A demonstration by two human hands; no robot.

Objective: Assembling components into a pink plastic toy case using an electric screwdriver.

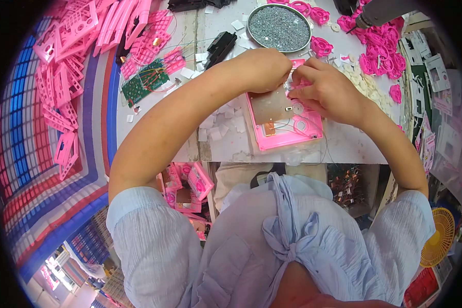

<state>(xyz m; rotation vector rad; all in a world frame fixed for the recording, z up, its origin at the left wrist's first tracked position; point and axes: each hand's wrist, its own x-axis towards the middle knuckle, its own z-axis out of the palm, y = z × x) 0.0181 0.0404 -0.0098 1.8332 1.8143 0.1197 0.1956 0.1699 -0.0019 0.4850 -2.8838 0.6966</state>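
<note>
A pink plastic case lies open on the table in front of me, with a greyish-brown mirror-like plate and thin wires in it. Over the case's far left part, my left hand is closed with its fingertips turned down; whatever they hold is hidden. From the right, my right hand reaches over the case with bent fingers pressed together near the plate's edge. Any small part between those fingertips cannot be made out. Just beyond both hands stands a round tray full of small silvery screws.
Left of my arm are a green circuit board with wires and a heap of pink frames. Pink ring-shaped parts and cream-coloured discs are piled at the right, below a dark tool. White pads lie scattered nearby.
</note>
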